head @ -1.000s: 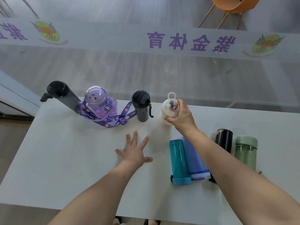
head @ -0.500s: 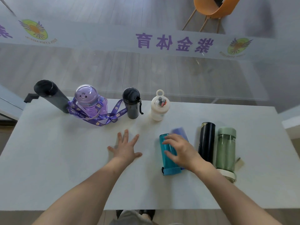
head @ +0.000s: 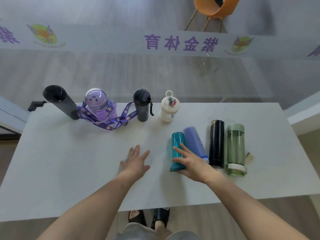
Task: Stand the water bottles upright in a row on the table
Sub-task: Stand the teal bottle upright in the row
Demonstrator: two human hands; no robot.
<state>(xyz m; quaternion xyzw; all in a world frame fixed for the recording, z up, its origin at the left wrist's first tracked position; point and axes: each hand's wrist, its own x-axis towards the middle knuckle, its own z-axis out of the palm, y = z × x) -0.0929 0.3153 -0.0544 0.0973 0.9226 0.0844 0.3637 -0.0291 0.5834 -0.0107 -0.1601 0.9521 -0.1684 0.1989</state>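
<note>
Along the far edge of the white table [head: 69, 170] stands a row: a tall black flask [head: 60, 101], a purple bottle [head: 100, 106] with a lanyard, a dark grey bottle [head: 142, 105] and a white bottle [head: 168, 107]. Lying flat at the right are a teal bottle [head: 177, 141], a lilac bottle [head: 193, 141], a black bottle [head: 216, 142] and a green bottle [head: 235, 148]. My right hand [head: 192, 161] rests over the teal bottle's near end, fingers spread and curling on it. My left hand [head: 136, 161] lies flat and open on the table.
A glass wall with purple lettering runs just behind the table's far edge. An orange chair [head: 214, 7] stands beyond it. My feet in dark sandals [head: 149, 219] show below the near edge. A small tag [head: 249, 155] lies beside the green bottle.
My right hand let go of the white bottle, left upright in the row, came back toward me and settled on the lying teal bottle. The left hand stayed flat.
</note>
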